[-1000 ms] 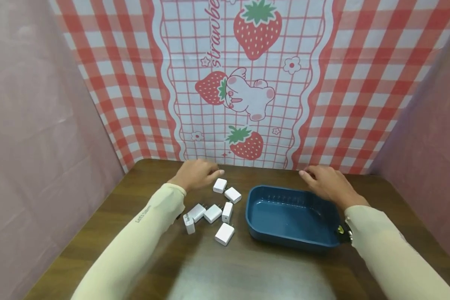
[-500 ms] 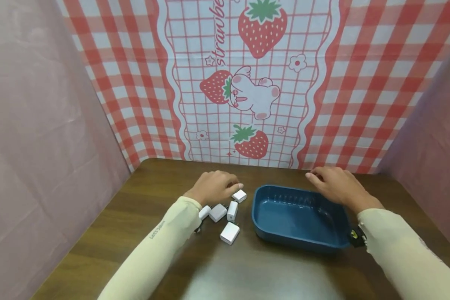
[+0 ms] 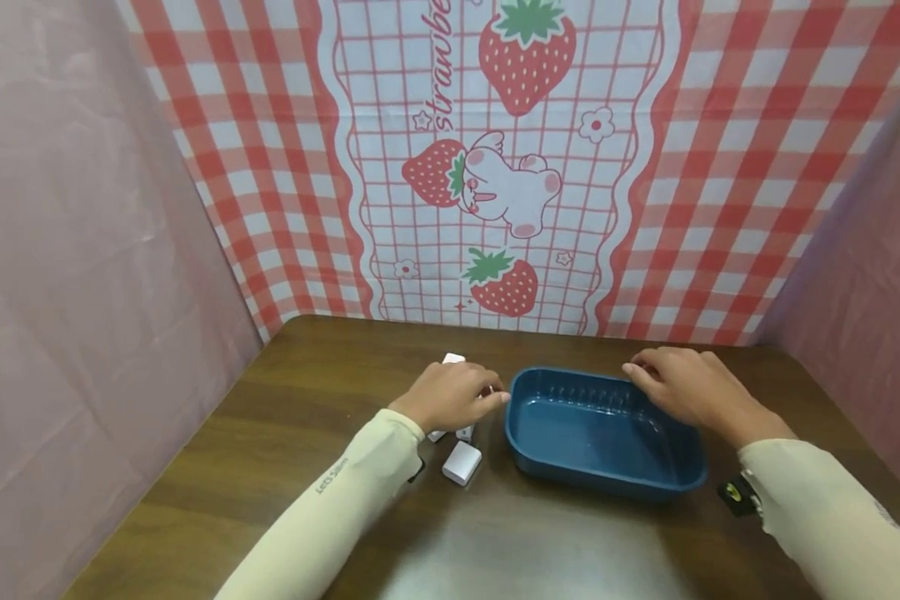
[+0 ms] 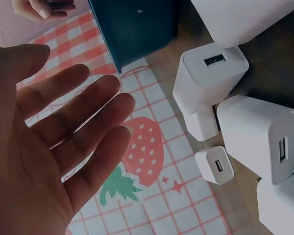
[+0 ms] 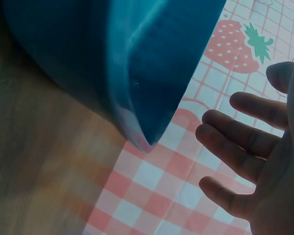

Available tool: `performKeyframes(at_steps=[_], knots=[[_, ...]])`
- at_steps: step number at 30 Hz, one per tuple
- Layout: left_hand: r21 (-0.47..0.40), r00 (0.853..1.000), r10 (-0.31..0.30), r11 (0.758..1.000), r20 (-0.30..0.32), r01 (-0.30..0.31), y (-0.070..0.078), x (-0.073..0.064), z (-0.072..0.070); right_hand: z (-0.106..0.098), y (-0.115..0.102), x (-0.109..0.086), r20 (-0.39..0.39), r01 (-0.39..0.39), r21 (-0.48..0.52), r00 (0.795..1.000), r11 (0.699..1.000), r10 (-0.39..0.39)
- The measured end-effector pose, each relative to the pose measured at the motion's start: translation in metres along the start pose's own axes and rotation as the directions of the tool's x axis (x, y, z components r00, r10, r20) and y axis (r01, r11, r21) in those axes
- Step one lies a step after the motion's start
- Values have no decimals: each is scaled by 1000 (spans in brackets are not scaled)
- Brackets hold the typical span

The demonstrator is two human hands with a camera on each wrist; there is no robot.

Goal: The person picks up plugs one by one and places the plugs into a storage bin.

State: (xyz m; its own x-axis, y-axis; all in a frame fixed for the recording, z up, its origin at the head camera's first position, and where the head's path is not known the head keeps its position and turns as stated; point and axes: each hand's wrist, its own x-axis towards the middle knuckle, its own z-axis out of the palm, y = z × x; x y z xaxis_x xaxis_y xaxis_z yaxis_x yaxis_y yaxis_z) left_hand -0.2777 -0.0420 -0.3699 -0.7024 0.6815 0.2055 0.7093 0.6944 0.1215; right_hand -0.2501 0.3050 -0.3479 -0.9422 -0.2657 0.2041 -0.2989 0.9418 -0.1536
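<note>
Several white USB wall chargers (image 3: 462, 463) lie on the wooden table left of a dark blue rectangular tray (image 3: 592, 437). My left hand (image 3: 452, 397) hovers over them with its fingertips near the tray's left rim, covering most of the group. In the left wrist view its fingers are loosely extended and hold nothing, while chargers with USB ports (image 4: 214, 68) show to the right of the hand. By the tray's far right corner is my right hand (image 3: 686, 385), its fingers relaxed and spread in the right wrist view, with nothing held and the tray wall (image 5: 83, 68) beside it.
A red-and-white checked strawberry cloth (image 3: 495, 183) hangs right behind the table's far edge. Pale pink curtains (image 3: 105, 250) close in both sides. A black wrist device (image 3: 737, 496) sits under the right sleeve, just off the tray's near right corner.
My left hand has moved right and nearer across the chargers to the tray's left rim. My right hand has shifted slightly right and toward me. The chargers and tray keep their places on the table.
</note>
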Motion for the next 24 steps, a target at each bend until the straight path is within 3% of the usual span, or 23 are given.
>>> performKeyframes(at_steps=[6,10,16,20,24], knots=[[-72,1000,-5,997,30,7,4,-7,3,0,4,-10,-7,34,-51,999,998,-35],[-76,999,6,997,49,-2,9,-11,3,-3,8,-18,-8,47,-80,999,996,-48],[-22,997,77,997,-21,-77,20,-12,10,-3,12,-35,0,29,-107,1000,994,-30],[0,995,84,996,-56,-84,23,-15,14,3,12,-47,0,19,-107,1000,994,-20],[-11,995,91,996,-47,-91,28,-13,17,6,17,-62,-22,1,-104,1000,995,-4]])
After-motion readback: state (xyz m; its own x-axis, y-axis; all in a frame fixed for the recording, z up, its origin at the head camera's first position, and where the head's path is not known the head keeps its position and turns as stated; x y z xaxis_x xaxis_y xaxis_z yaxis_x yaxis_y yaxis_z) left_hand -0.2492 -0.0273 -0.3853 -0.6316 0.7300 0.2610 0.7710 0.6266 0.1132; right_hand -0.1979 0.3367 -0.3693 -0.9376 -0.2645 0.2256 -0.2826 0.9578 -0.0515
